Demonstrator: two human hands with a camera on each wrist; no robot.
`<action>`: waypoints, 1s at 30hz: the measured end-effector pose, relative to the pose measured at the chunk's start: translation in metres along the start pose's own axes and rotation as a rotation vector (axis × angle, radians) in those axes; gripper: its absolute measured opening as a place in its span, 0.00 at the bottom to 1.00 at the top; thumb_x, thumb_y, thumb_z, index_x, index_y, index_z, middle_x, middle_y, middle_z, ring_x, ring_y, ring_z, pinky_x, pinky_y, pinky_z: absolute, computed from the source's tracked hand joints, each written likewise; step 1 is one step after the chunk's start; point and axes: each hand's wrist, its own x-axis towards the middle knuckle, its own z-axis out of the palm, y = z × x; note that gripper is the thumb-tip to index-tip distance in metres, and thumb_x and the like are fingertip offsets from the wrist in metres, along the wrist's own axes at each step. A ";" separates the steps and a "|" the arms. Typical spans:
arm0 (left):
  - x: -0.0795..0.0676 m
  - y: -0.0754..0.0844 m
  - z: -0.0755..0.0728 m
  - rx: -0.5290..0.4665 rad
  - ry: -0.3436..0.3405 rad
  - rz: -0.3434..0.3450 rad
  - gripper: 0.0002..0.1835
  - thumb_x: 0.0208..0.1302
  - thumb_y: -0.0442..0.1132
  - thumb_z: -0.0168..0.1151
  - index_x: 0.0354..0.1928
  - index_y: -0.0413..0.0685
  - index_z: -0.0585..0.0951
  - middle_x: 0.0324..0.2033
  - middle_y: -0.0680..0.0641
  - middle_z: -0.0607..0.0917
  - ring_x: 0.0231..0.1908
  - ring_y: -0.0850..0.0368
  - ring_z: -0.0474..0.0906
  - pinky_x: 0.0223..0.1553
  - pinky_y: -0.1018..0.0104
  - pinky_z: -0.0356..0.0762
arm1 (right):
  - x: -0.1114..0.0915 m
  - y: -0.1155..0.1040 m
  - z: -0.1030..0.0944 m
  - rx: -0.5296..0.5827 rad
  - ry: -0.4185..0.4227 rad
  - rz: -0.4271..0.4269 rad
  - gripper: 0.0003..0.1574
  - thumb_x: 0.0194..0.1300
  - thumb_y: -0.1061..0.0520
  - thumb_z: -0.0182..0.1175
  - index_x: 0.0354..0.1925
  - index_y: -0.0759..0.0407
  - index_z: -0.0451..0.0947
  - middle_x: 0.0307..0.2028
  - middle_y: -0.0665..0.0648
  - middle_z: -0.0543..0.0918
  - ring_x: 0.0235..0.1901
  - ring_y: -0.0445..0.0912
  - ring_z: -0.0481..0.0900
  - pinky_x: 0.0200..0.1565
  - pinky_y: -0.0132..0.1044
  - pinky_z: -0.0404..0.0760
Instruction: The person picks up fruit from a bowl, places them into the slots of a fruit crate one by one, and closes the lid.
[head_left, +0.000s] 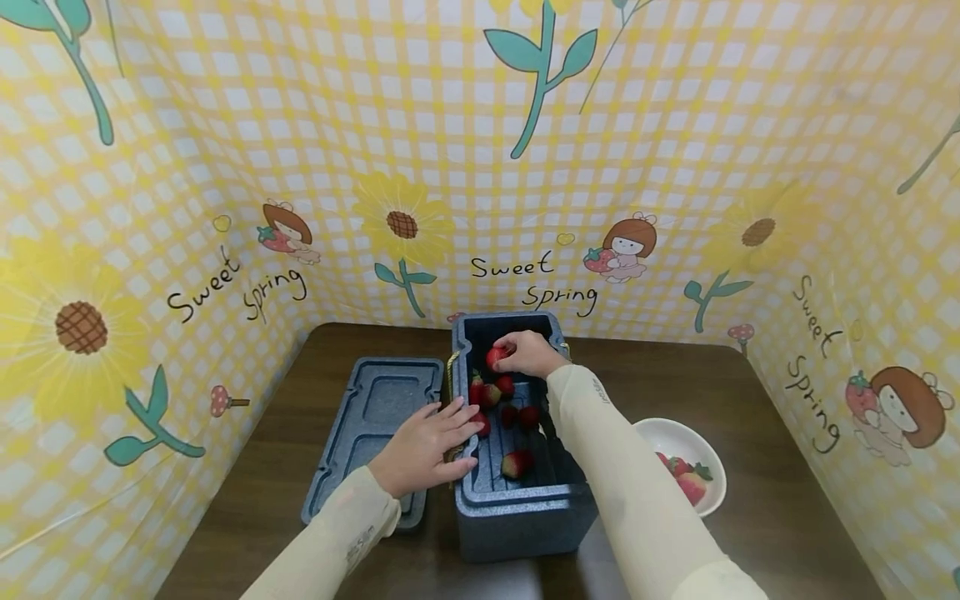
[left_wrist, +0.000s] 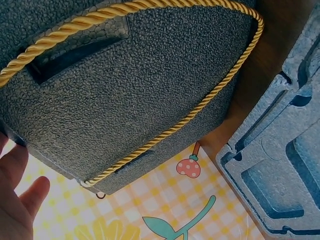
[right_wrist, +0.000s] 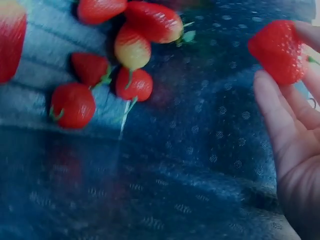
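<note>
The right sleeve crosses in front of the right side of the foam box and hides part of the white bowl, so the strawberries in the bowl show only partly. The left hand covers a stretch of the box's left rim and part of a strawberry there; its own camera catches just some fingers and the thumb at the picture's edge. In the right wrist view one strawberry is cut off at the left edge, and the dark box interior looks soft and hard to read.

The desk is dark brown wood grain. Around it hangs a yellow-and-white checked cloth printed with sunflowers, cartoon girls and "Sweet Spring".

The right hand pinches a red strawberry between thumb and fingers, inside the box towards its far end. The left hand's fingers lie spread and relaxed on the rim. More strawberries lie on the box floor, several touching. The box lid lies on the desk just left of the box, partly behind the left arm. A gold twisted rope runs along the box's left side.
</note>
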 end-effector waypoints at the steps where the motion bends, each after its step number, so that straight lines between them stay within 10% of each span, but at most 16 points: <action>1: 0.000 0.000 0.000 0.002 -0.001 -0.002 0.28 0.67 0.56 0.53 0.61 0.46 0.77 0.62 0.45 0.74 0.65 0.47 0.65 0.60 0.43 0.65 | 0.001 0.000 0.001 -0.018 -0.010 -0.006 0.25 0.58 0.57 0.66 0.53 0.65 0.79 0.42 0.59 0.84 0.40 0.47 0.80 0.46 0.39 0.79; 20: 0.001 0.001 -0.001 -0.009 -0.026 -0.016 0.27 0.67 0.55 0.53 0.61 0.46 0.77 0.63 0.45 0.73 0.66 0.47 0.64 0.60 0.44 0.65 | -0.001 0.001 0.005 -0.103 -0.083 0.006 0.25 0.57 0.61 0.65 0.54 0.65 0.79 0.45 0.60 0.84 0.43 0.49 0.80 0.48 0.39 0.79; 30: 0.000 0.000 -0.001 -0.011 -0.011 -0.019 0.27 0.67 0.55 0.54 0.60 0.45 0.78 0.62 0.44 0.74 0.65 0.47 0.65 0.60 0.44 0.65 | -0.010 -0.015 -0.030 -0.071 -0.071 0.049 0.31 0.61 0.59 0.64 0.61 0.66 0.72 0.52 0.66 0.80 0.49 0.54 0.80 0.52 0.44 0.77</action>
